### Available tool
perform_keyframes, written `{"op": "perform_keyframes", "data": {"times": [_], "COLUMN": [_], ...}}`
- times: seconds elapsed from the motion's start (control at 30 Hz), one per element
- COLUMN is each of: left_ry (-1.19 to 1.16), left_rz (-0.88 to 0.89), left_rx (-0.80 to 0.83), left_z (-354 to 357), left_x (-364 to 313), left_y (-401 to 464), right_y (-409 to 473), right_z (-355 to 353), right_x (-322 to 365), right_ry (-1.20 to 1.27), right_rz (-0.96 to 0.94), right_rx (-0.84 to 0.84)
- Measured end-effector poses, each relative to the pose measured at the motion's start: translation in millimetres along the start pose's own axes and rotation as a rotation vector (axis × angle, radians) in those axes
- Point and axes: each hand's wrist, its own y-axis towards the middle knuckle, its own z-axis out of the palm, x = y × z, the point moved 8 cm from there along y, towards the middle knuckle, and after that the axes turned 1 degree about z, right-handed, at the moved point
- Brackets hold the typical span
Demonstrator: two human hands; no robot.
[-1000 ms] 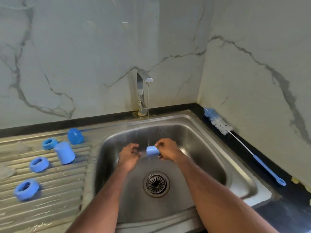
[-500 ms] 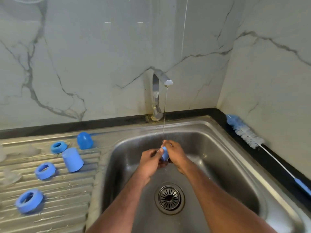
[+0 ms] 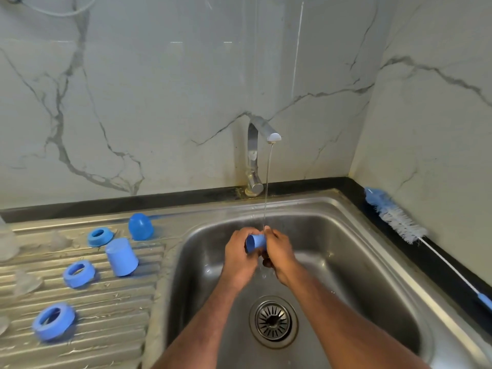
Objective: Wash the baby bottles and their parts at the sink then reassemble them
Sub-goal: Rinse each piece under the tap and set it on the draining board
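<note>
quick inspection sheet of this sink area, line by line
surface: steel drainboard, ribbed and wet, beside the sink
job's things: blue cap held under the tap's thin stream; on the drainboard a blue cup, a dome cap, three blue rings, and clear parts, too faint to name
clutter: nothing seen
hands: left hand and right hand both grip the blue cap
cables: a thin cord on the wall, top left
surroundings: marble wall; bottle brush on the black ledge at right
</note>
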Motion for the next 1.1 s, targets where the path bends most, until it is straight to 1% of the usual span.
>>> {"op": "perform_keyframes", "data": {"times": [0.03,0.1,0.17,0.2,0.27,0.3,0.37,0.43,0.47,0.5,0.53,0.63,0.67,0.7,0.77,0.83,0.87,0.93,1.0,1.1], "left_ry": [-0.070,-0.321,-0.532,-0.583,-0.605,-0.581,-0.515,-0.315,-0.172,-0.091,-0.084,-0.164,-0.157,-0.143,-0.128,-0.145,-0.156,-0.133,-0.033,0.109], "left_rz": [-0.064,-0.239,-0.356,-0.380,-0.396,-0.397,-0.376,-0.304,-0.253,-0.229,-0.233,-0.249,-0.244,-0.232,-0.216,-0.245,-0.273,-0.322,-0.318,-0.286], "left_rx": [0.006,0.023,0.038,0.053,0.090,0.093,0.017,-0.055,-0.056,-0.066,-0.090,-0.199,-0.197,-0.175,-0.125,-0.092,-0.078,-0.053,-0.031,-0.019], "left_z": [0,5,12,15,18,17,10,-2,-4,-5,-9,-20,-21,-19,-14,-10,-9,-8,-6,-4], "left_x": [6,18,20,21,21,20,23,24,21,20,20,22,21,19,16,18,22,28,31,33], "left_y": [0,-2,-5,-5,-6,-7,-7,-4,-2,-1,-2,-2,-1,0,0,-1,-1,-2,0,1], "right_y": [-3,-5,-8,-9,-7,-7,-4,-2,-4,-5,-6,-11,-11,-9,-6,-4,-4,-1,1,8], "right_z": [1,1,1,2,3,4,4,0,-1,-2,-4,-4,-3,-3,-3,-4,-6,-7,-6,-13], "right_x": [2,10,18,20,20,20,16,17,19,21,22,22,21,20,21,26,26,17,7,14], "right_ry": [0.030,-0.002,0.029,0.081,0.153,0.133,-0.009,-0.259,-0.369,-0.438,-0.464,-0.501,-0.527,-0.562,-0.613,-0.626,-0.631,-0.694,-0.789,-0.727], "right_rz": [0.015,-0.044,-0.107,-0.119,-0.125,-0.125,-0.113,-0.122,-0.134,-0.138,-0.135,-0.132,-0.158,-0.200,-0.288,-0.360,-0.362,-0.275,-0.209,-0.224], "right_rx": [0.041,0.091,0.138,0.168,0.225,0.237,0.221,0.182,0.182,0.202,0.242,0.394,0.425,0.422,0.348,0.271,0.249,0.279,0.291,0.131]}}
